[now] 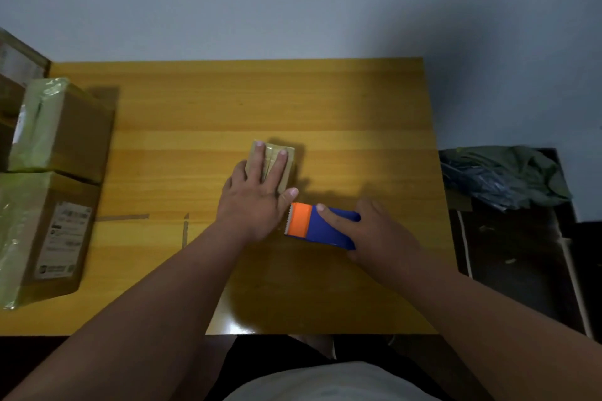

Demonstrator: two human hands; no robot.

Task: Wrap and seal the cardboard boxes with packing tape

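Observation:
A small cardboard box [288,169] lies in the middle of the yellow wooden table [228,100]. My left hand [257,198] lies flat on top of it with straight, spread fingers pressing down. Just to the right, my right hand [374,231] grips a blue and orange tape dispenser [312,224], index finger stretched along its top. The dispenser's toothed orange end points at the near side of the box, close to my left thumb.
Two larger cardboard boxes wrapped in tape and greenish film, one [62,130] behind the other [42,237], stand at the table's left edge. Strips of tape [123,217] stick to the tabletop. A dark side table with a crumpled bag [501,175] stands to the right.

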